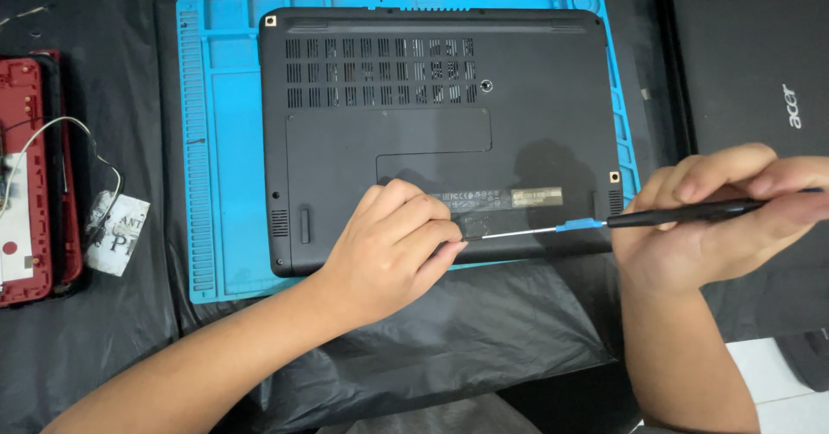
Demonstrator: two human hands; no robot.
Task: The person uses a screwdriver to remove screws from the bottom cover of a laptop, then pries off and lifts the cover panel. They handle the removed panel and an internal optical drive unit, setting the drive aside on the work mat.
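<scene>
The left hand is resting on the near edge of an upturned black laptop, its fingers curled and pinching the metal tip of a screwdriver against the laptop's base. The right hand is gripping the screwdriver's black handle with its fingers closed around it, hovering just off the laptop's near right corner. The screwdriver is lying almost level between the two hands, its thin shaft and blue collar crossing the laptop's edge. The laptop is sitting bottom-up on a blue repair mat, beyond and beneath both hands. Farther left, a red opened device with loose wires is lying well apart.
</scene>
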